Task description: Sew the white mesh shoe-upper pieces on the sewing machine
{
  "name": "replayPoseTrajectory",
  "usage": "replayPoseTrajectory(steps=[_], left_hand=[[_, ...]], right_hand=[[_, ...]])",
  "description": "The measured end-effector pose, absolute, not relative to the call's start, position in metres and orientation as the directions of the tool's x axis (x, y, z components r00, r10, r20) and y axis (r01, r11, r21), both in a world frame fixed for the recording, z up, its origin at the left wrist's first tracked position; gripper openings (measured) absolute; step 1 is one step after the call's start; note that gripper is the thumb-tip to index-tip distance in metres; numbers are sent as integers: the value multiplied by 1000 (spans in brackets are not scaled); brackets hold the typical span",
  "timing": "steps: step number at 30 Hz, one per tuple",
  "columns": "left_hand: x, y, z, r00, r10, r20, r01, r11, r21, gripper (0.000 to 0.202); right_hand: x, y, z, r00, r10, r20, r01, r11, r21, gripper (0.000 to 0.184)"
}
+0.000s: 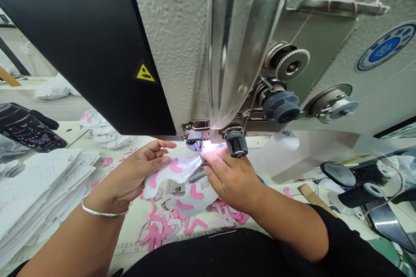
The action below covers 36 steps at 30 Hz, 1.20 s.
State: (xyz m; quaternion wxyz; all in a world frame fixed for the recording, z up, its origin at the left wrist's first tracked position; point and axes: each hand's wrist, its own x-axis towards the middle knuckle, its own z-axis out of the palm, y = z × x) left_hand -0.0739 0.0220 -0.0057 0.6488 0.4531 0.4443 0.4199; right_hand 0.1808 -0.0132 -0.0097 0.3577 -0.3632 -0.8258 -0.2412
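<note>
A white mesh fabric piece with pink curved patches (172,172) lies under the needle area of a grey sewing machine (247,52). My left hand (136,175) pinches the left edge of this piece between thumb and fingers; a silver bangle circles its wrist. My right hand (227,177) presses fingers down on the fabric just right of the lit presser foot (198,143). A second white and pink piece (195,197) rests below, partly hidden by my right hand.
Stacks of white fabric pieces (39,190) sit at the left, more (107,132) behind. Loose pink and white cutouts (169,227) litter the table's front edge. A dark patterned bottle (29,130) lies far left. Thread tension knobs (282,106) jut from the machine.
</note>
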Motion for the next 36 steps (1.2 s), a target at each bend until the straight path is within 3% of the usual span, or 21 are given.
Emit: replayPoseTrajectory(steps=[7, 12, 14, 18, 22, 28, 36], left_hand=[[-69, 12, 4, 160, 957, -242, -330, 283, 901, 41], [-62, -8, -24, 12, 995, -95, -561, 85, 823, 35], [-54, -18, -37, 143, 990, 9, -531, 69, 845, 45], [-37, -29, -41, 319, 935, 155, -371, -27, 928, 39], [-25, -27, -30, 263, 960, 96, -372, 9, 928, 37], [-23, -21, -32, 147, 987, -69, -350, 117, 929, 24], [-31, -2, -36, 9, 994, -112, -337, 108, 935, 14]], right_hand=[[177, -15, -15, -428, 483, 764, 803, 591, 76, 26], [176, -17, -16, -428, 478, 767, 783, 620, 51, 25], [178, -16, -13, -426, 501, 754, 766, 642, 6, 27], [186, -9, -7, -389, 644, 659, 766, 624, -157, 29], [193, -1, -5, -378, 686, 621, 730, 634, -256, 23], [195, 3, -7, -419, 581, 698, 668, 718, -197, 18], [193, -5, 3, -454, 687, 567, 714, 662, -230, 28]])
